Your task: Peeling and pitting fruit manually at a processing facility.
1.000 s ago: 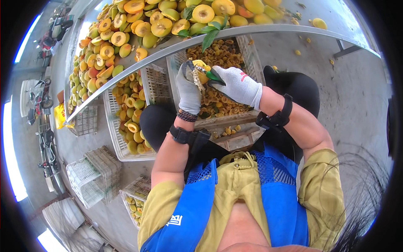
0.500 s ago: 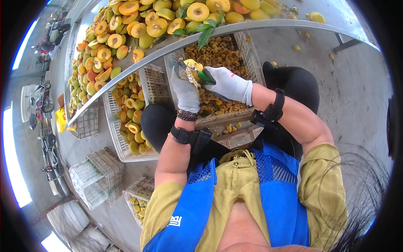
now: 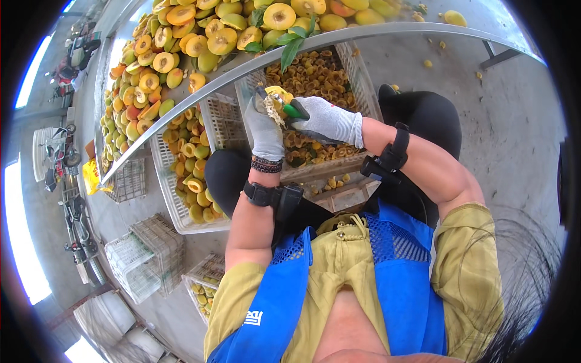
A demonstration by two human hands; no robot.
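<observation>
My gloved left hand (image 3: 265, 132) is closed around a yellow fruit half (image 3: 277, 91), probably a peach, and most of it is hidden by the fingers. In my gloved right hand (image 3: 330, 119) is a small hand tool with a green handle (image 3: 295, 112); its working end meets the fruit and cannot be made out clearly. A pale, ragged clump (image 3: 274, 111) hangs between the two hands, against the left glove. Both hands are held above a pale plastic crate (image 3: 361, 75) of small, brownish-yellow fruit pieces (image 3: 311, 71).
A metal-edged table (image 3: 209, 86) heaped with halved fruit (image 3: 163, 62) curves across ahead. To my left stands a crate (image 3: 175, 213) of fruit halves, with stacked crates (image 3: 144, 254) farther back. My knees flank the middle crate. Fruit bits dot the floor at right.
The view has shifted slightly. Both hands stay together at the fruit, with the tool's green handle turned a little and less of it showing.
</observation>
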